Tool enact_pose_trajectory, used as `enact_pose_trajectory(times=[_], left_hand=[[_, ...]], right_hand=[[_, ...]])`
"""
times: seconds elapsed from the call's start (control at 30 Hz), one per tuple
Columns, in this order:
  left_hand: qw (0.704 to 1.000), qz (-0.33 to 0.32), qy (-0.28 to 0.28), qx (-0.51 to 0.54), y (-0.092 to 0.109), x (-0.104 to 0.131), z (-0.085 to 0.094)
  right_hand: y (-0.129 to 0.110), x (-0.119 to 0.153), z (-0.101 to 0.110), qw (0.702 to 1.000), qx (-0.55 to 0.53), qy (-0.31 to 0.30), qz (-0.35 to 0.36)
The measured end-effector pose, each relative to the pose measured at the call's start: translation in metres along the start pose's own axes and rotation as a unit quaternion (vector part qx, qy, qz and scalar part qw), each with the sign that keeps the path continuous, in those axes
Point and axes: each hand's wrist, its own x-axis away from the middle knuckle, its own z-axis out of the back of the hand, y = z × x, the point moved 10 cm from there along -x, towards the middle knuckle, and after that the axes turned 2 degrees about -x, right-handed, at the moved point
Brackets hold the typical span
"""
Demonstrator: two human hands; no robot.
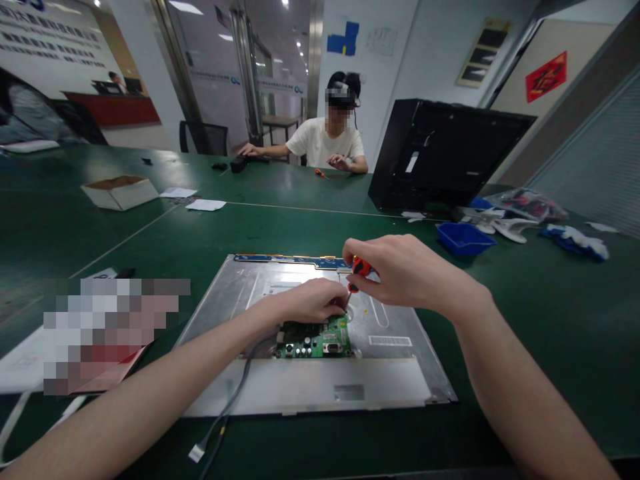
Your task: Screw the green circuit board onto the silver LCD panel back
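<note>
A silver metal panel (400, 380) lies flat on the green table, with a green circuit board (310, 343) at its middle. My right hand (400, 267) is closed around a red and black screwdriver (360, 267), whose shaft slants down to the board's upper right corner. Beside that tip, my left hand (320, 300) rests over the board's upper edge with its fingers bent together; whatever they may pinch is hidden. A dark cable (240, 387) runs from the board's left side past the panel's front edge and ends in a white connector (197, 453).
A black monitor housing (450, 153) stands at the back right, near a blue tray (465, 239) and gloves (575, 241). An open cardboard box (120, 193) sits at the back left. Papers lie on the left. Across the green table (280, 230) sits a person (333, 140).
</note>
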Motion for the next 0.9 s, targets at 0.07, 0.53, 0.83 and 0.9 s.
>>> enact_pose_trajectory(times=[0.07,0.53,0.83,0.9], left_hand=[[1.0,-0.002,0.0,-0.006,0.0,-0.0003,-0.0005],[1.0,-0.001,0.002,-0.005,-0.0005,0.0001,0.0002],[1.0,-0.004,0.002,-0.003,0.0017,0.001,0.0023],[1.0,-0.003,0.002,-0.005,0.0013,0.001,0.0024]], right_hand=[[0.0013,-0.0002,-0.0007,1.0,0.002,0.001,-0.004],[-0.0026,0.0013,-0.0004,1.0,-0.011,0.003,0.016],[-0.0025,0.001,0.0003,1.0,-0.008,0.007,0.017],[-0.0023,0.0009,0.0004,1.0,-0.009,0.009,0.017]])
